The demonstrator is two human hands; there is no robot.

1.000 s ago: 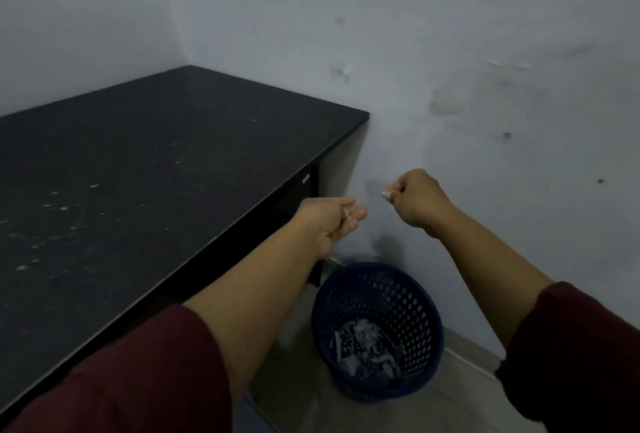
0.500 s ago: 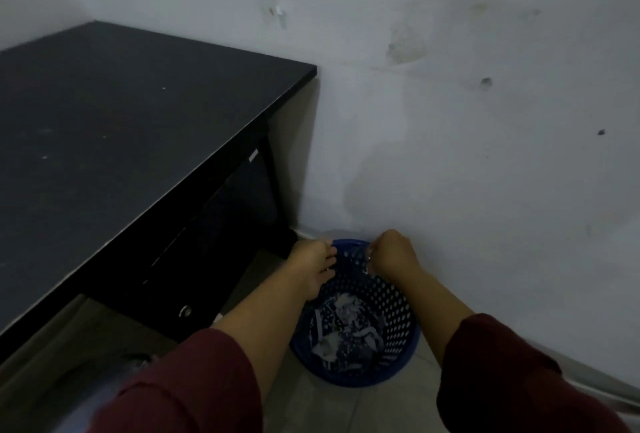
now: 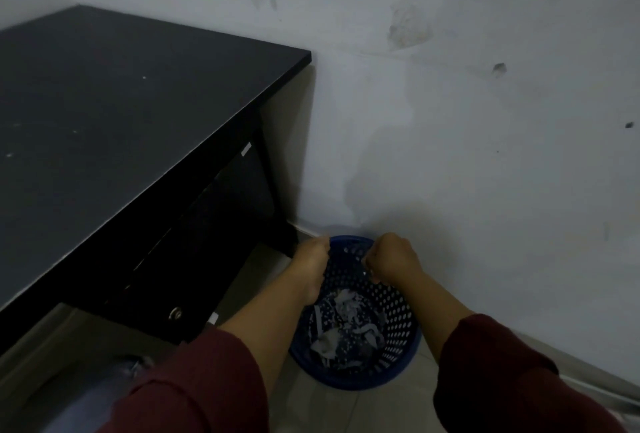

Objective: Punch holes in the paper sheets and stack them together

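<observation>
No paper sheets or hole punch are in view. Both my hands hang low over a blue perforated wastebasket (image 3: 388, 332) on the floor by the wall. My left hand (image 3: 311, 263) is turned edge-on above the basket's left rim with its fingers curled downward; whether anything is in it is hidden. My right hand (image 3: 391, 259) is closed into a fist over the back of the basket, and nothing clear shows in it. Torn paper scraps (image 3: 341, 325) lie in the bottom of the basket.
A black desk (image 3: 104, 114) fills the left, its corner close to the white wall (image 3: 485, 121). A dark drawer front with a round lock (image 3: 175, 313) sits under the desk, beside my left forearm. Grey tiled floor (image 3: 346, 408) surrounds the basket.
My view has dropped from desk height toward the floor. Both hands came down from chest level to just above the wastebasket, and they have barely shifted in the last half second.
</observation>
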